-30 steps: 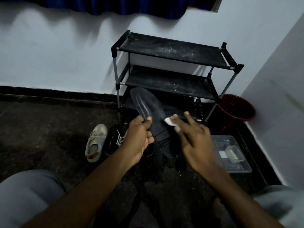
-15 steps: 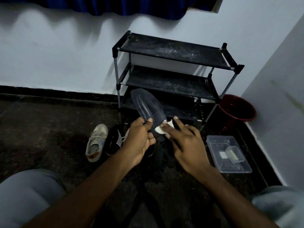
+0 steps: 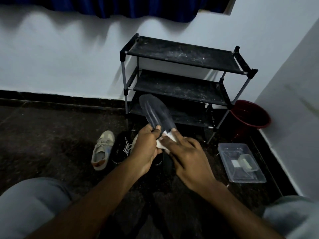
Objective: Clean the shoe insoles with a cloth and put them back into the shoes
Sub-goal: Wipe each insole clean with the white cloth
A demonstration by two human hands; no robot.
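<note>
My left hand grips a dark insole near its middle, thumb on top, with the toe end pointing up and away. My right hand presses a small white cloth against the insole's lower half with straight fingers. On the floor to the left lies a beige sneaker, and beside it a dark shoe with white stripes. More dark shoes lie under my hands, mostly hidden.
A black three-shelf shoe rack stands against the white wall ahead. A red bucket sits in the right corner. A clear plastic box with a small container inside rests on the dark floor at right. My knees frame the bottom corners.
My right hand has slid the cloth down the insole towards my left hand, and the hands have come closer together. The insole's heel end is now covered by my hands.
</note>
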